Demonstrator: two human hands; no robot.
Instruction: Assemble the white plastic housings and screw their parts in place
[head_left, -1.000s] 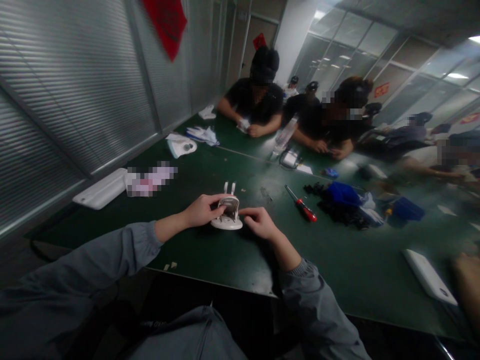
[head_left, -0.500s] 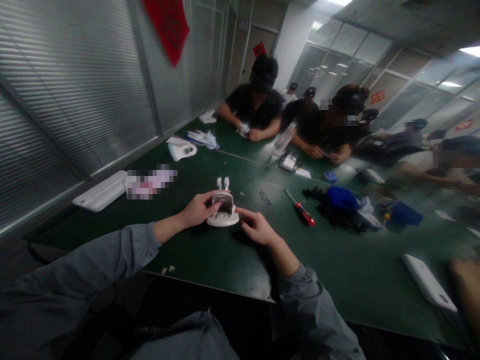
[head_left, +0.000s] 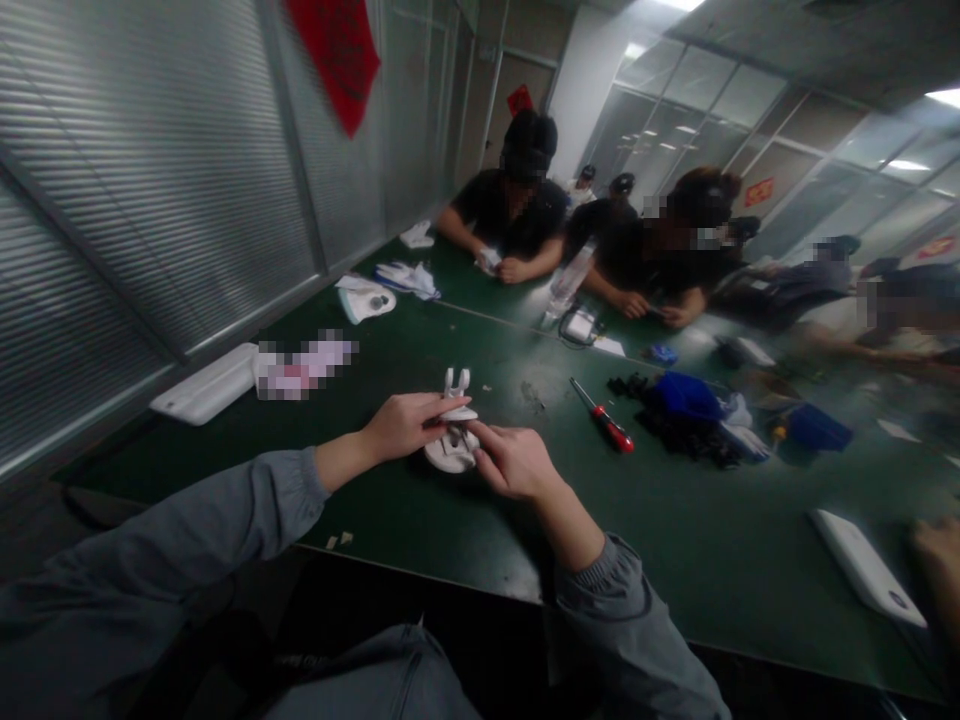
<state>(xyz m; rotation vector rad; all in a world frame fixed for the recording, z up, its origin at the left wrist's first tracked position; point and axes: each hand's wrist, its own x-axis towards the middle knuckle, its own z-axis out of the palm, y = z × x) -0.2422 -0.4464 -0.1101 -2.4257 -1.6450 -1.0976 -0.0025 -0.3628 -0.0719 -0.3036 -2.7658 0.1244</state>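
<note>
A white plastic device (head_left: 450, 452) with a rounded base and two upright prongs with ringed tops is between my hands above the green table. My left hand (head_left: 405, 422) grips its upper part, fingers laid across the top below the prongs. From the right side, my right hand (head_left: 519, 460) holds the device near its base, with the index finger and thumb on it. Small inner parts show between the top piece and the base, but they are too blurred to name.
A red-handled screwdriver (head_left: 611, 428) lies to the right, before a blue bin (head_left: 686, 395) and a heap of black parts (head_left: 686, 432). White oblong devices (head_left: 206, 385) lie left and right. A bottle (head_left: 568, 285) stands near people working across the table (head_left: 420, 540).
The white device has tilted and come slightly nearer to me, so its inner opening is largely covered. My left fingers have stretched over its top, and my right hand has closed on its side.
</note>
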